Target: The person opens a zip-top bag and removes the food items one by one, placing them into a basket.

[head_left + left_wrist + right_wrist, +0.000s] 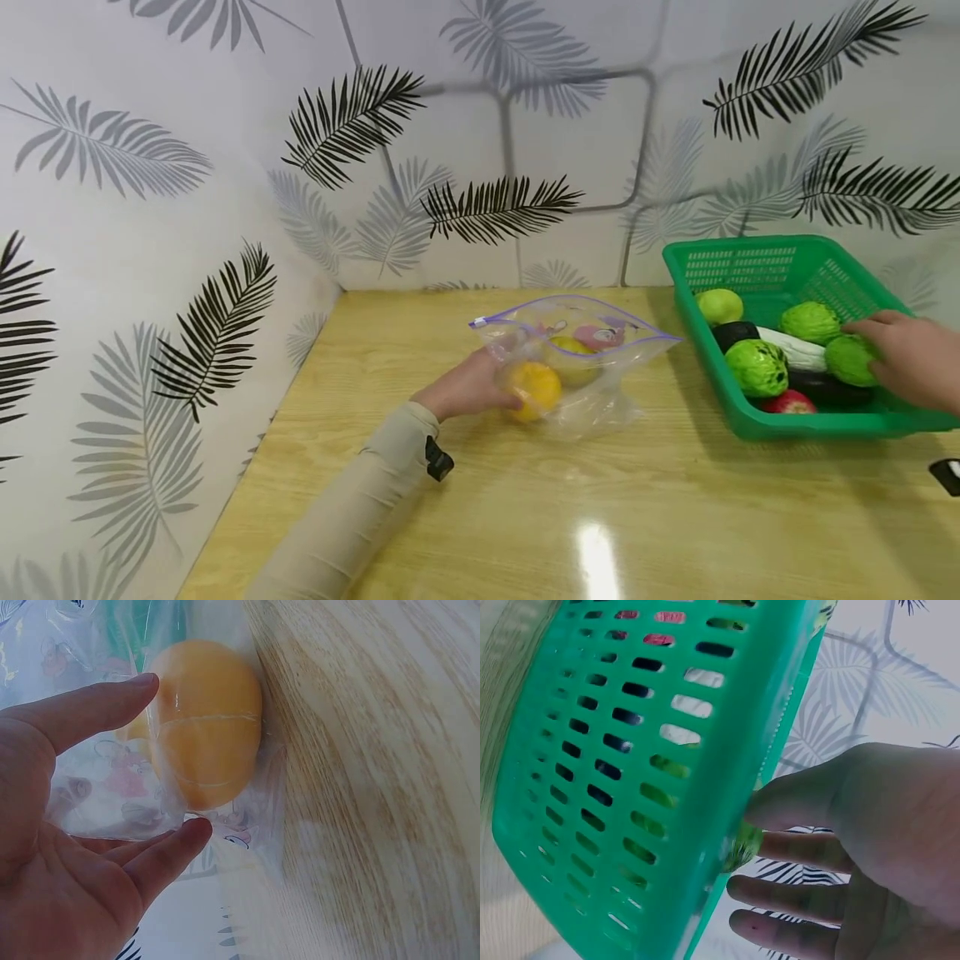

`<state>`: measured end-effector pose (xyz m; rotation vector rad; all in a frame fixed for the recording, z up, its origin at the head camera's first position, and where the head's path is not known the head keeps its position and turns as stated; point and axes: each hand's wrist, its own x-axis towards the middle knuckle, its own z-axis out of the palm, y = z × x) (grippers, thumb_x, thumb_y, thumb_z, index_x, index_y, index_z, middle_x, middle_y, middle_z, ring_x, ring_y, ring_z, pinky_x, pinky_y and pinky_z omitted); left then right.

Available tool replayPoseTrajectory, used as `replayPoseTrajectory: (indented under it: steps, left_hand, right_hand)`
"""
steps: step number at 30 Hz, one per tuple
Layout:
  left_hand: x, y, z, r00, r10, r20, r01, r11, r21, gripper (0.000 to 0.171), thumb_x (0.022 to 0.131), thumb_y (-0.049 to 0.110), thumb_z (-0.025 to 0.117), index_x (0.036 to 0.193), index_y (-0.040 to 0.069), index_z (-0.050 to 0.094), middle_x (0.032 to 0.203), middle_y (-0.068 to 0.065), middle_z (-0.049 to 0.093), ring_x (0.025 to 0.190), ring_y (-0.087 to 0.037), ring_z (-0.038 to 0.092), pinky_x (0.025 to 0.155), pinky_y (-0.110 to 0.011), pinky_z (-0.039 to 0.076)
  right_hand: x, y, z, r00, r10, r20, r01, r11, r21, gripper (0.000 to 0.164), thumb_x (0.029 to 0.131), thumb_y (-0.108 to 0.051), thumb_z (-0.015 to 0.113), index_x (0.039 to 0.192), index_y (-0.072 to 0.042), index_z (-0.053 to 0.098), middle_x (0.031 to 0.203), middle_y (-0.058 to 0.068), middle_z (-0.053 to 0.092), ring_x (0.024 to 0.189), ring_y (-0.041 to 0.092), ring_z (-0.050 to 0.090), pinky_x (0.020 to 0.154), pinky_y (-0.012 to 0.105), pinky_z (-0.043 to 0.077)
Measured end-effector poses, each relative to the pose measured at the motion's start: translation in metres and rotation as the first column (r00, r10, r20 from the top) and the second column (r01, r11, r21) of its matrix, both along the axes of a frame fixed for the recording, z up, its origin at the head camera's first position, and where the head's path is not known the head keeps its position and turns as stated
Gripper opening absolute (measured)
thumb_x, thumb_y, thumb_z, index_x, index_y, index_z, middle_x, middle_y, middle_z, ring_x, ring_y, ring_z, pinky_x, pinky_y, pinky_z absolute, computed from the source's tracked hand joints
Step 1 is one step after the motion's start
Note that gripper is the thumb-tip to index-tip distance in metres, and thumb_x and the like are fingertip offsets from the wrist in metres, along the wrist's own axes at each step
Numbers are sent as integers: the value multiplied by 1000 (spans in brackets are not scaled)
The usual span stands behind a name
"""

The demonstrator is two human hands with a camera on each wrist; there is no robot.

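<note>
A clear zip bag [600, 408] with a purple seal lies on the table, its mouth agape. Inside are an orange [534, 390] and a yellow fruit [576, 363]. My left hand [480, 385] grips the bag's left side around the orange, thumb on one side and fingers on the other; the bag's film covers part of the fingers. Over at the green basket [757, 425], my right hand [911, 358] holds a round green fruit [849, 360] between thumb and index finger. The basket rim hides part of that fruit in the right wrist view.
The basket also has more green fruits [756, 367], a yellow-green fruit [720, 307], a white piece [795, 350], a dark eggplant [828, 388] and a red fruit [789, 402]. Leaf-patterned covering [480, 150] lines the wall behind the wooden table [487, 517].
</note>
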<state>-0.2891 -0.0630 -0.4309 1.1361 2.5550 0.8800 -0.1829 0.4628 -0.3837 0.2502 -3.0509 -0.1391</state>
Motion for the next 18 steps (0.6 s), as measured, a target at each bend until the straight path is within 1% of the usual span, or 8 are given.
replayPoseTrajectory:
  steps: [2, 5, 6, 9, 12, 14, 16, 18]
  left_hand:
    - [-1, 0, 2, 1000, -3, -10, 3, 1000, -7, 94, 78, 16, 84, 157, 30, 36, 167, -1, 23, 140, -25, 44, 112, -42, 40]
    - [-1, 1, 4, 1000, 5, 2, -5, 1000, -7, 96, 77, 15, 84, 158, 31, 34, 166, -2, 25, 139, -24, 44, 112, -42, 40]
    - [0, 1, 5, 1000, 10, 13, -10, 1000, -9, 95, 78, 15, 84, 158, 30, 36, 166, -2, 25, 139, -24, 44, 112, -42, 39]
    - [1, 1, 4, 998, 34, 49, -33, 999, -23, 97, 79, 16, 85, 159, 28, 32, 164, -4, 29, 138, -24, 45, 113, -41, 39]
    - [2, 0, 4, 996, 52, 68, -49, 998, -47, 99, 81, 19, 84, 161, 27, 26, 165, -5, 27, 143, -26, 41, 116, -41, 37]
    - [2, -1, 5, 997, 56, 61, -52, 996, -66, 101, 83, 21, 84, 162, 28, 22, 167, -5, 22, 147, -27, 35, 118, -41, 33]
    - [1, -2, 5, 997, 57, 57, -54, 996, -66, 101, 82, 21, 84, 162, 27, 22, 168, -4, 21, 148, -27, 35, 118, -41, 33]
    - [1, -2, 6, 997, 60, 56, -57, 997, -54, 101, 81, 19, 84, 162, 26, 24, 166, -4, 26, 145, -25, 38, 117, -40, 35]
  right_hand:
    - [2, -2, 0, 999, 15, -52, -15, 1000, -9, 44, 73, 14, 62, 116, 23, 54, 108, 45, 54, 59, 33, 55, 53, 44, 46]
    - [5, -9, 0, 996, 18, -86, -21, 999, -34, 40, 76, 13, 61, 116, 21, 56, 110, 45, 54, 50, 23, 45, 48, 36, 35]
    - [6, -12, 0, 996, 17, -85, -20, 999, -37, 39, 79, 12, 62, 116, 20, 57, 112, 45, 54, 51, 23, 46, 48, 36, 35]
    - [9, -30, 7, 996, 26, -84, -30, 998, -48, 37, 82, 7, 66, 118, 16, 60, 115, 42, 56, 66, 36, 58, 53, 42, 44]
    - [9, -57, 22, 994, 65, -84, -70, 996, -53, 35, 86, 0, 69, 119, 8, 65, 119, 36, 60, 100, 51, 60, 70, 56, 51]
    - [8, -80, 33, 989, 109, -102, -116, 991, -72, 32, 89, -4, 68, 121, 2, 67, 121, 31, 62, 106, 49, 60, 74, 58, 51]
    - [7, -104, 45, 975, 167, -145, -182, 979, -93, 30, 90, -7, 68, 120, -4, 69, 122, 25, 66, 109, 46, 61, 78, 59, 51]
    - [6, -127, 54, 941, 256, -222, -287, 950, -120, 29, 89, -7, 70, 117, -9, 71, 118, 16, 69, 106, 38, 64, 76, 55, 54]
